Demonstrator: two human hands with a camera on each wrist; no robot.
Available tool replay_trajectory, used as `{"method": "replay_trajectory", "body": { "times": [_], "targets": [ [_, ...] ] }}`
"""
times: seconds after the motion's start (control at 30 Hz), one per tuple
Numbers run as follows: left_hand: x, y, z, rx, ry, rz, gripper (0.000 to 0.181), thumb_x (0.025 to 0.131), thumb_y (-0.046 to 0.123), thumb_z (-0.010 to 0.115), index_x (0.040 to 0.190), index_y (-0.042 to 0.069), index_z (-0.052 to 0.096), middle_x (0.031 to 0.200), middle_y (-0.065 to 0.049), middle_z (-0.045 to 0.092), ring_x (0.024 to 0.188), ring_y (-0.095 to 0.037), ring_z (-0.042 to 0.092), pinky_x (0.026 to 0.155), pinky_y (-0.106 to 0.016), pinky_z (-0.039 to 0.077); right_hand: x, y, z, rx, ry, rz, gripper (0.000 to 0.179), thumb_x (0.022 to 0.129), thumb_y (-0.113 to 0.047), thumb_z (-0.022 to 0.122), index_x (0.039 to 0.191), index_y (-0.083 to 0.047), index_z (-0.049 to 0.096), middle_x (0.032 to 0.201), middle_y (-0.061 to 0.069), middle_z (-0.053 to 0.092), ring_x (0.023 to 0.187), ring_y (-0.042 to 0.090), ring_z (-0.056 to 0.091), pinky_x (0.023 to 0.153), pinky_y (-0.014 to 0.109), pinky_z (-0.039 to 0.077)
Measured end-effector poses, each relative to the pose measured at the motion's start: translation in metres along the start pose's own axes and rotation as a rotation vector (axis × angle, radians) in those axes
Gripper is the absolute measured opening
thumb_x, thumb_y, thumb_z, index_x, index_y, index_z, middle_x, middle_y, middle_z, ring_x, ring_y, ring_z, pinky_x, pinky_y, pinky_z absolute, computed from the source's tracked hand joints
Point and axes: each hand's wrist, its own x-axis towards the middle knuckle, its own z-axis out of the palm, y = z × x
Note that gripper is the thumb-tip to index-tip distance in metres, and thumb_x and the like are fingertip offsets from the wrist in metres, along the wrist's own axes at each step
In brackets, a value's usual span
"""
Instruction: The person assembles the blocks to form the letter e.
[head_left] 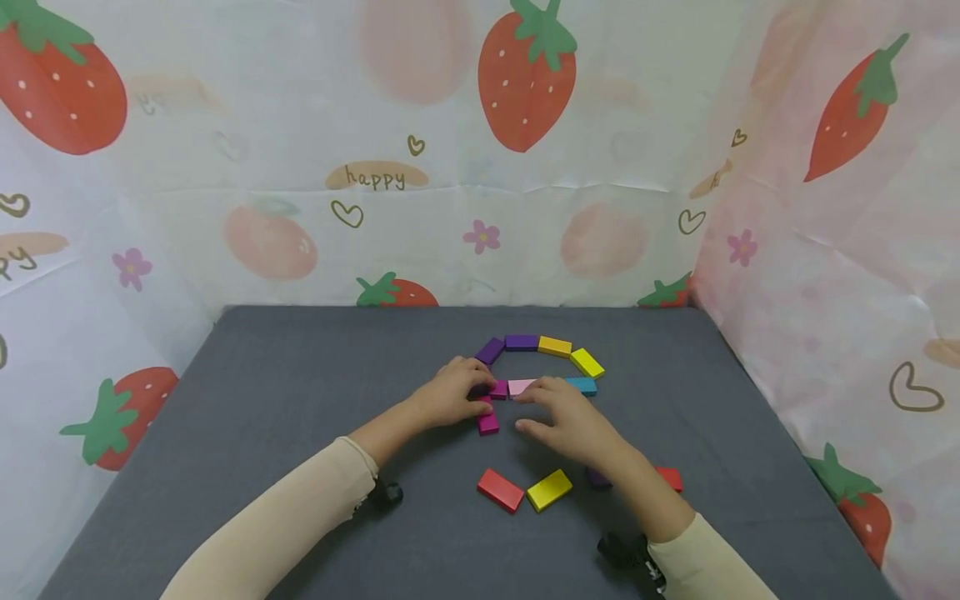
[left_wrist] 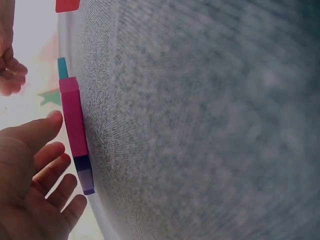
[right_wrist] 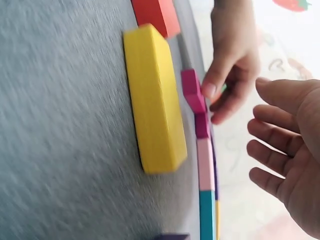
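My left hand (head_left: 450, 396) reaches over the left end of a row of blocks, thumb and fingers spread. Its thumb is right beside a magenta block (head_left: 488, 425), which lies slanted toward me; in the left wrist view the magenta block (left_wrist: 74, 120) stands out past the thumb tip. A second magenta block (head_left: 499, 390), a pink block (head_left: 520, 387) and a blue block (head_left: 582, 386) continue the row to the right. Over the pink and blue blocks hovers my right hand (head_left: 566, 421), fingers loosely bent, holding nothing; the right wrist view shows its palm (right_wrist: 310, 165) bare.
Behind the row, two purple blocks (head_left: 522, 342) and two yellow blocks (head_left: 555, 346) form an arc. Closer to me lie a red block (head_left: 501, 490) and a yellow block (head_left: 550, 490). A purple block (head_left: 597, 478) and another red block (head_left: 670, 478) are partly hidden by the right forearm.
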Motion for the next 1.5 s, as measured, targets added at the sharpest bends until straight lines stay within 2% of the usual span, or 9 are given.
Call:
{"method": "replay_trajectory", "body": {
  "times": [0.17, 0.3, 0.5, 0.77, 0.93, 1.17, 1.5],
  "targets": [
    [-0.001, -0.002, 0.0, -0.003, 0.012, 0.01, 0.043, 0.092, 0.035, 0.078, 0.129, 0.015, 0.071, 0.131, -0.005, 0.062, 0.119, -0.024, 0.052, 0.105, -0.046, 0.043, -0.002, -0.008, 0.008, 0.038, -0.103, 0.016, 0.036, 0.095, -0.034, 0.074, 0.126, -0.014, 0.072, 0.125, 0.0, 0.065, 0.12, 0.02, 0.057, 0.106, 0.046, 0.048],
    [-0.002, -0.004, 0.001, -0.005, 0.017, 0.013, 0.044, 0.092, 0.035, 0.078, 0.13, 0.014, 0.07, 0.132, -0.006, 0.062, 0.121, -0.025, 0.052, 0.107, -0.047, 0.043, -0.003, -0.011, 0.015, 0.054, -0.174, -0.012, 0.035, 0.096, -0.036, 0.073, 0.124, -0.016, 0.072, 0.121, -0.003, 0.066, 0.114, 0.014, 0.058, 0.103, 0.041, 0.051],
    [-0.005, -0.005, 0.0, -0.015, 0.016, 0.006, 0.044, 0.093, 0.035, 0.077, 0.132, 0.013, 0.069, 0.133, -0.006, 0.061, 0.122, -0.026, 0.051, 0.107, -0.047, 0.043, -0.006, -0.018, 0.022, 0.06, -0.246, -0.051, 0.032, 0.096, -0.039, 0.073, 0.121, -0.019, 0.073, 0.114, -0.008, 0.066, 0.107, 0.009, 0.058, 0.098, 0.037, 0.052],
    [-0.007, -0.002, -0.004, -0.033, 0.014, -0.001, 0.044, 0.093, 0.033, 0.077, 0.131, 0.011, 0.069, 0.133, -0.007, 0.06, 0.123, -0.026, 0.05, 0.107, -0.046, 0.042, -0.009, -0.023, 0.03, 0.061, -0.316, -0.028, 0.043, 0.091, -0.049, 0.075, 0.122, -0.019, 0.072, 0.114, -0.011, 0.066, 0.105, 0.008, 0.06, 0.096, 0.035, 0.053],
    [-0.007, 0.0, -0.004, -0.026, 0.018, 0.004, 0.044, 0.092, 0.032, 0.078, 0.13, 0.009, 0.07, 0.131, -0.007, 0.061, 0.122, -0.026, 0.051, 0.107, -0.045, 0.043, -0.01, -0.025, 0.032, 0.059, -0.329, -0.014, 0.048, 0.088, -0.051, 0.078, 0.123, -0.019, 0.072, 0.112, -0.01, 0.066, 0.104, 0.008, 0.059, 0.096, 0.034, 0.053],
    [-0.006, 0.0, -0.004, 0.007, 0.013, 0.008, 0.045, 0.093, 0.033, 0.077, 0.129, 0.008, 0.07, 0.132, -0.007, 0.061, 0.123, -0.026, 0.051, 0.107, -0.045, 0.042, -0.012, -0.027, 0.035, 0.038, -0.312, -0.041, 0.052, 0.084, -0.051, 0.082, 0.123, -0.019, 0.072, 0.108, -0.01, 0.065, 0.101, 0.007, 0.058, 0.093, 0.032, 0.052],
    [-0.009, 0.003, -0.004, -0.014, 0.022, -0.004, 0.044, 0.092, 0.03, 0.078, 0.128, 0.006, 0.071, 0.132, -0.008, 0.061, 0.124, -0.028, 0.051, 0.108, -0.044, 0.043, -0.014, -0.03, 0.043, -0.037, -0.29, -0.078, 0.046, 0.083, -0.051, 0.082, 0.117, -0.02, 0.072, 0.099, -0.013, 0.062, 0.093, 0.004, 0.053, 0.086, 0.027, 0.05]
  ]
}}
